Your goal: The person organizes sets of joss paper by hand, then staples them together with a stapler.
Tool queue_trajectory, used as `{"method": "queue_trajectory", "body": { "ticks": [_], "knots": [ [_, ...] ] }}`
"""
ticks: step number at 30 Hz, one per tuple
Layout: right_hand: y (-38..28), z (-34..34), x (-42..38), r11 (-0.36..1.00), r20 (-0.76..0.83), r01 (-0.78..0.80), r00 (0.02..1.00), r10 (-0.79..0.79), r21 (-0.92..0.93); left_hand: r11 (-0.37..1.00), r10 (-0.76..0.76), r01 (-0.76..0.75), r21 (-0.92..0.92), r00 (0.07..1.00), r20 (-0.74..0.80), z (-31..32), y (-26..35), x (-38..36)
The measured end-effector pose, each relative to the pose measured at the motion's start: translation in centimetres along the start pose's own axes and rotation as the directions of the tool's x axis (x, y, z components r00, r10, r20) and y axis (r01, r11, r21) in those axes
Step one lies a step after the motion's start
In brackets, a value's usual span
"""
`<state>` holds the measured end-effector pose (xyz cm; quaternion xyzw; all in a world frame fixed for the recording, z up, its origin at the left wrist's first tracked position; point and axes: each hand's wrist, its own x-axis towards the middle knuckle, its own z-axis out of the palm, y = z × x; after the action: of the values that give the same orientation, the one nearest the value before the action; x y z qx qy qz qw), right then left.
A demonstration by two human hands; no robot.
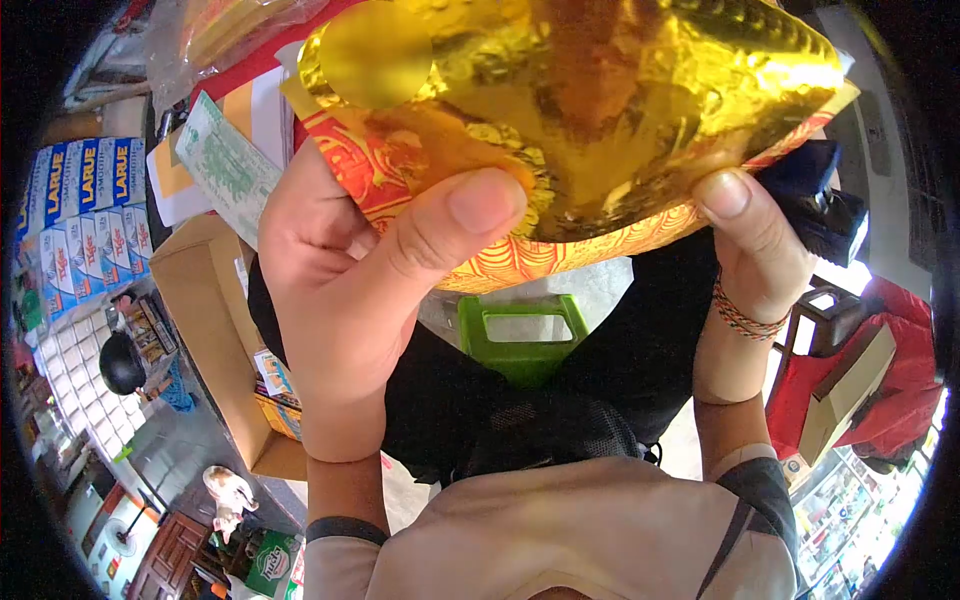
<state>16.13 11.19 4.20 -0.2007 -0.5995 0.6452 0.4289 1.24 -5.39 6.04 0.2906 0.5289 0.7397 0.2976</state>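
Observation:
Both my hands grip a shiny gold foil sheet with red-and-orange patterned paper [560, 262] under it, held up close to the camera. My left hand [345, 290] is closed on its left side, thumb pressed flat on the foil [640, 130]. At the right lower edge my right hand [755, 240] pinches it with the thumb on top; its other fingers are hidden behind. The foil is creased and bows upward in places. A green printed paper like a banknote [228, 155] lies just beyond my left hand.
An open cardboard box [205, 320] stands left of my legs. Between my knees is a green plastic stool [525, 335]. Stacked beer cartons [85, 220] are at far left. A red cloth [885, 390] with a cardboard piece [848, 395] is at right. A cat [230, 500] is lower left.

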Motion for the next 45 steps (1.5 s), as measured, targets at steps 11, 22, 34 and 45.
{"method": "queue_trajectory", "body": {
  "ticks": [11,22,34,45],
  "knots": [
    [0.6,-0.4,0.9,0.995,0.089,0.066,0.994,-0.059,-0.075,0.999,0.006,-0.005,0.046,1.000,-0.008,0.1,0.0,0.2],
    [0.9,-0.7,0.8,0.996,0.002,-0.019,1.000,0.019,-0.086,0.981,0.029,-0.015,-0.192,0.997,0.068,-0.8,-1.3,0.6],
    [0.5,0.0,0.6,0.971,-0.129,-0.235,0.965,0.228,-0.047,0.985,0.090,-0.079,-0.155,0.994,0.067,-1.3,-2.1,0.7],
    [0.1,0.0,1.7,0.971,0.189,0.098,0.980,-0.056,-0.220,0.981,0.046,-0.043,-0.190,0.999,0.015,0.2,-0.6,0.7]
  ]
}}
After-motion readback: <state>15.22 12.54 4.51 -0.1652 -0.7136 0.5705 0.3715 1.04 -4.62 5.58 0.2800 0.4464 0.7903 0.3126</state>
